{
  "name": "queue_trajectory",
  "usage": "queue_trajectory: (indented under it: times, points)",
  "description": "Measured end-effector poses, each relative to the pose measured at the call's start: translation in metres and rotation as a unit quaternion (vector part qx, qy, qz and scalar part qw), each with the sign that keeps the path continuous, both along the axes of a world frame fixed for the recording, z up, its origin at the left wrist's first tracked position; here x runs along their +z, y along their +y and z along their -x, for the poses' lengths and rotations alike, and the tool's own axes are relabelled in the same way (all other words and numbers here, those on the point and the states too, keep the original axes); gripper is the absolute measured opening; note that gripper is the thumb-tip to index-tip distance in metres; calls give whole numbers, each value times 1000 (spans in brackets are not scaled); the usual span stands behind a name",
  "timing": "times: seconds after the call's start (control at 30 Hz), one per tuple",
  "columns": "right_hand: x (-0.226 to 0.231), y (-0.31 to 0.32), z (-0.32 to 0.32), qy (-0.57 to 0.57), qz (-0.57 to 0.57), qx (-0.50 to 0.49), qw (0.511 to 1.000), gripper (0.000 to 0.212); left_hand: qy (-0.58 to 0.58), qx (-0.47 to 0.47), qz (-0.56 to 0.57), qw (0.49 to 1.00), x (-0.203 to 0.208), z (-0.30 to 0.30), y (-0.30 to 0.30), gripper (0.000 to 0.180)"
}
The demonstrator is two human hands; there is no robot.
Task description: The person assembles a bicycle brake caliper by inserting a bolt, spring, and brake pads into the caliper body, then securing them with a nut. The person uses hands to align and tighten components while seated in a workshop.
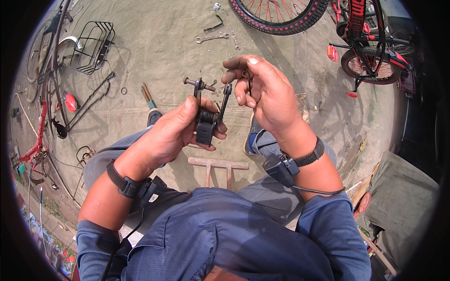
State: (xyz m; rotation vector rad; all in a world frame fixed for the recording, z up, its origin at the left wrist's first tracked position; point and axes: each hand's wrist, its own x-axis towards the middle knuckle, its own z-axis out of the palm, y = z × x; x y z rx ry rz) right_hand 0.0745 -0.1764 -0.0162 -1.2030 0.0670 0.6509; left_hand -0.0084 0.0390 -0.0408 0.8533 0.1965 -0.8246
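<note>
My left hand (180,122) grips a black bicycle part (206,126) with a blocky lower body and two upright arms. Through the top of one arm passes a bolt (199,84), lying crosswise. Just right of the part, my right hand (269,89) is raised with curled fingers around a thin dark piece with a looped end (247,75); its exact kind is too small to tell. Small washers and nuts (220,88) lie on the ground beyond the part, partly hidden by it.
Wrenches (212,38) lie ahead on the ground. A bicycle wheel (281,18) and a small bike (372,65) are at upper right. Left are a black wire basket (93,47), a chain (91,100) and a red frame (37,136). A wooden piece (218,163) sits between my legs.
</note>
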Motion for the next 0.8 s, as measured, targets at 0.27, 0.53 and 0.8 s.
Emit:
queue_trajectory:
  times: [0.27,0.53,0.8]
  points:
    - [-26,-13,-13,43,28,-58,997,33,-18,55,-3,998,4,-5,14,70]
    - [-130,-49,-27,10,281,-5,959,27,-50,167,-16,985,9,-12,49,79]
    - [-277,-58,-9,-22,536,104,837,33,-67,212,3,975,9,-15,66,86]
